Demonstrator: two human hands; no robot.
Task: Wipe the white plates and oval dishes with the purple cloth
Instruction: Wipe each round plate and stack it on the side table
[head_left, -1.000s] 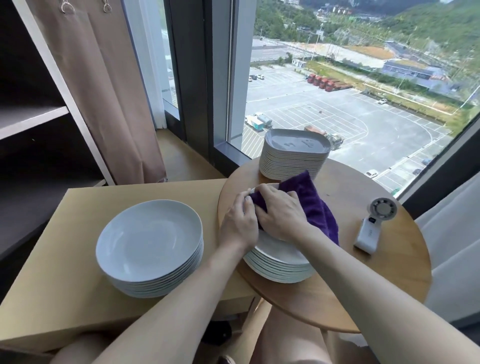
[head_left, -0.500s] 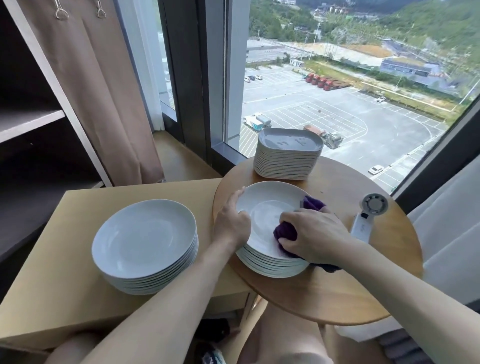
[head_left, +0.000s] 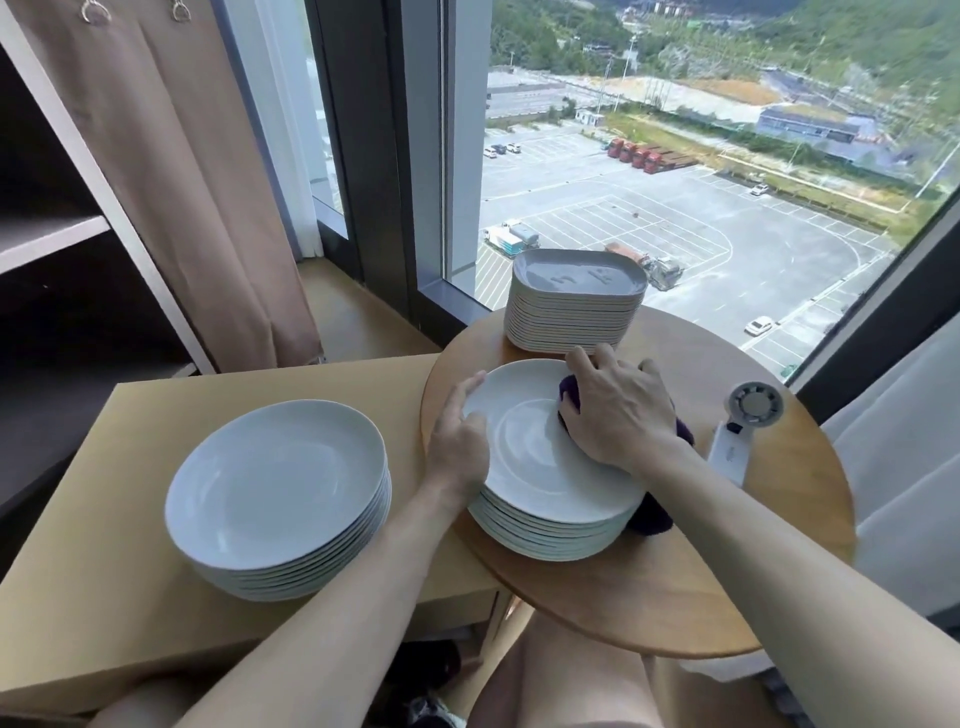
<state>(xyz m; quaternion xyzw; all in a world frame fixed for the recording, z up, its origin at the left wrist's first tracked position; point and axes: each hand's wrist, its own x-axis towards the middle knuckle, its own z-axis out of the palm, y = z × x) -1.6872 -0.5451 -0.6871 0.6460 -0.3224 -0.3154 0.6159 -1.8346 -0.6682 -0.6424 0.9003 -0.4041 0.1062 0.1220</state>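
Head view is showing the purple cloth (head_left: 650, 517) bunched under the right hand (head_left: 618, 415), whose fingers are curling over it and pressing it onto the far right part of the top plate (head_left: 524, 462). A tail of the cloth is hanging down the right side of that plate's stack, which is standing on the round table (head_left: 649, 618). The left hand (head_left: 460, 441) is gripping the same plate at its left rim, thumb lying along the edge, and steadying it.

Just behind, the oval dishes (head_left: 576, 301) are sitting in a tall pile; a second stack of plates (head_left: 275, 483) is resting on the rectangular table (head_left: 93, 597) to the left, and a white handheld fan (head_left: 737, 431) is lying to the right.

Judging by this, the wiping of this plate's face is under way, with much of the task remaining. Next, the cloth is probably needing a sweep round the rim and centre, the left hand bracing, before the plate is lifted off toward the other stack.
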